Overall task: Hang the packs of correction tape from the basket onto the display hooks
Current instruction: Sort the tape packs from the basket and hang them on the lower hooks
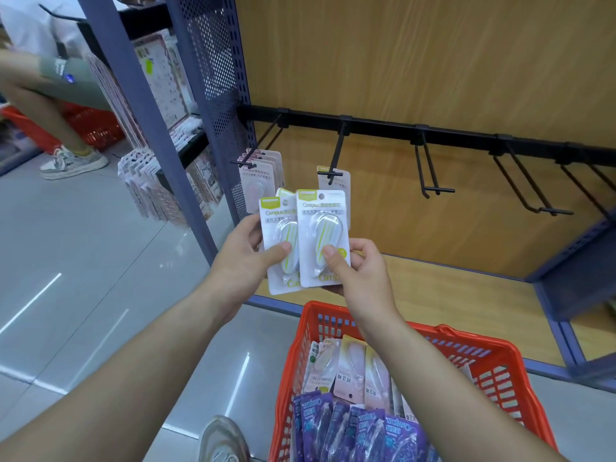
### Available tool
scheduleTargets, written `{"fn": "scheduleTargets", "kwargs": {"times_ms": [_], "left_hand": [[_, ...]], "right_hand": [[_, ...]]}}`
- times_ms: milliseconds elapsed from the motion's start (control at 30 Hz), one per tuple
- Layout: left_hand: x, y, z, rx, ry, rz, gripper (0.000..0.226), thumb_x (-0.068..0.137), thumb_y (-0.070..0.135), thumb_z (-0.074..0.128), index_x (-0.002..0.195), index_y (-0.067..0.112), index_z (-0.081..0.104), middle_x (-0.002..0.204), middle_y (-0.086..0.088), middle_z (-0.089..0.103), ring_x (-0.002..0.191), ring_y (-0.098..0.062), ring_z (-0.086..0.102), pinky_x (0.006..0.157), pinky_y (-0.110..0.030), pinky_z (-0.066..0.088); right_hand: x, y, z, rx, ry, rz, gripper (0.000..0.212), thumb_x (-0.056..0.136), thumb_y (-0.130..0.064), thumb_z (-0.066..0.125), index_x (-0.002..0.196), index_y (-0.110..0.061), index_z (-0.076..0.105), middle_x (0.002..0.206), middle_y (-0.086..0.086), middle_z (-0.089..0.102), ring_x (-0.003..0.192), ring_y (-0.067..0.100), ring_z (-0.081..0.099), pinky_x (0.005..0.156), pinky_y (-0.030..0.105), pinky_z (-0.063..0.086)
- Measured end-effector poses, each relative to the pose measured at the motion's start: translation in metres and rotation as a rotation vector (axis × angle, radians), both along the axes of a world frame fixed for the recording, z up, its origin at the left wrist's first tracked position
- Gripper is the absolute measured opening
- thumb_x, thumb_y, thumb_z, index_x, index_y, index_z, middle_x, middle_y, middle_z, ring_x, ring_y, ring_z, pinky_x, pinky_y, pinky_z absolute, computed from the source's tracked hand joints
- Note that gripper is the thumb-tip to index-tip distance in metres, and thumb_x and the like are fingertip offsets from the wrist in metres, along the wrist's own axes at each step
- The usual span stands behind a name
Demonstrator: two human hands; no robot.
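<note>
My left hand (245, 253) holds a small stack of green-striped correction tape packs (278, 240), thumb on the front. My right hand (358, 275) pinches one more green pack (321, 235) beside it, thumb on its blister. Both sit just below the display hooks. The leftmost hook (258, 145) carries several pink-topped packs (261, 173). The second hook (336, 151) carries one pack (336, 178), partly hidden behind those in my hands. The red basket (480, 358) below holds pink, yellow and purple packs (353, 371).
Three bare black hooks (430, 171) hang further right on the rail before the wooden back panel. A blue perforated upright (213, 95) stands left. Another person's leg (50, 111) and a second red basket (96, 128) are far left. My shoe (221, 441) is beside the basket.
</note>
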State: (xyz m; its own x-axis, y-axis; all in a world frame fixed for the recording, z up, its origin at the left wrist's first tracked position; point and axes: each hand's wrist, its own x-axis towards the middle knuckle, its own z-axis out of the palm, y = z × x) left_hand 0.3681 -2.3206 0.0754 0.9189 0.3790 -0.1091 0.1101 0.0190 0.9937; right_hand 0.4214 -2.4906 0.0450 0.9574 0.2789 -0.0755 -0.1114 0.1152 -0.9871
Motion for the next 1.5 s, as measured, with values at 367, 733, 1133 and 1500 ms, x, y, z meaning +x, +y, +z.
{"fn": "scheduleTargets", "kwargs": {"times_ms": [367,733,1133,1500], "left_hand": [[-0.007,0.019,-0.006,0.014,0.051,0.078,0.051,0.089,0.001,0.074,0.134,0.019,0.057,0.115,0.005,0.077,0.104,-0.017,0.074,0.066,-0.019,0.057],[-0.005,0.019,-0.002,0.009,0.056,0.074,0.055,0.087,0.001,0.077,0.134,0.021,0.057,0.103,0.005,0.079,0.089,-0.013,0.077,0.058,-0.019,0.055],[-0.002,0.015,0.001,0.026,0.029,0.053,0.052,0.085,0.004,0.080,0.127,0.026,0.058,0.095,0.018,0.078,0.085,-0.004,0.075,0.060,-0.016,0.055],[-0.001,0.000,0.001,0.045,0.013,0.052,0.050,0.079,0.004,0.084,0.124,0.018,0.065,0.110,0.004,0.078,0.102,-0.016,0.074,0.082,-0.032,0.061]], "right_hand": [[0.061,0.008,-0.011,-0.140,-0.001,-0.066,0.019,0.095,-0.019,0.072,0.105,-0.021,0.055,0.097,0.001,0.077,0.088,0.028,0.076,0.075,0.047,0.062],[0.080,0.019,-0.022,-0.166,0.033,-0.135,0.021,0.095,-0.024,0.072,0.107,-0.019,0.055,0.108,0.005,0.074,0.092,0.023,0.075,0.071,0.039,0.065],[0.065,0.008,-0.018,-0.481,0.043,-0.065,0.043,0.094,-0.041,0.069,0.129,-0.018,0.056,0.121,-0.002,0.063,0.112,0.022,0.062,0.097,0.042,0.052],[0.009,0.013,0.011,-0.132,0.017,0.215,0.035,0.088,-0.018,0.079,0.117,-0.009,0.061,0.083,0.002,0.073,0.084,0.025,0.075,0.075,0.046,0.061]]}}
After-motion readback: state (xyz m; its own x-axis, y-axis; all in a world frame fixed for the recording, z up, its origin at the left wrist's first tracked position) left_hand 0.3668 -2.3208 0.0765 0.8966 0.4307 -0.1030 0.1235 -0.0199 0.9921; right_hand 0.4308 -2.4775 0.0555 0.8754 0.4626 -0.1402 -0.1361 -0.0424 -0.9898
